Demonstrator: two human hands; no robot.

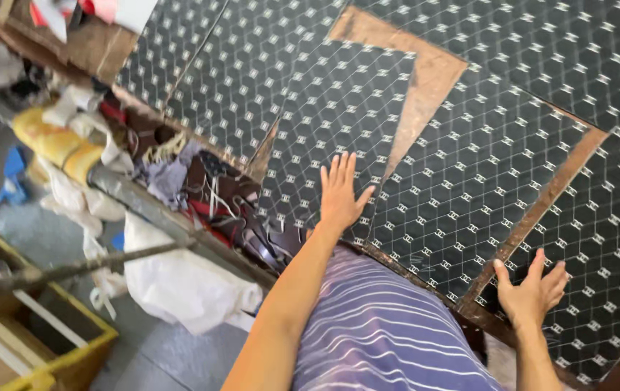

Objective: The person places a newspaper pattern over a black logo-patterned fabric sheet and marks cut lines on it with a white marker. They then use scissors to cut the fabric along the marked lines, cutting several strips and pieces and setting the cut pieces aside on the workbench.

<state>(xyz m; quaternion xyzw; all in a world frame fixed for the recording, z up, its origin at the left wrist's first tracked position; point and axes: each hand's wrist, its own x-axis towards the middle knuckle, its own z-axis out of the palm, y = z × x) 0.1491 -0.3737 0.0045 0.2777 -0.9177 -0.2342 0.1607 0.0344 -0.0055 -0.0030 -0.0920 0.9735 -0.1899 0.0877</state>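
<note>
Several black sheets printed with a pale hexagon pattern lie on a brown worktable [433,72]. My left hand [340,194] rests flat, fingers spread, on the near end of a loose black patterned sheet [339,116] that lies at an angle over the others. My right hand [532,291] presses with spread fingers on the near edge of a black patterned sheet at the right [607,217], beside another patterned sheet [469,181]. Neither hand grips anything. My striped purple shirt [390,333] fills the bottom middle.
Left of the table, a heap of dark leather scraps and straps [216,203] lies below the table edge. A white bag [179,282], a yellow roll [56,145] and a yellow wooden crate [42,340] stand on the grey floor. A metal bar [71,269] crosses at the left.
</note>
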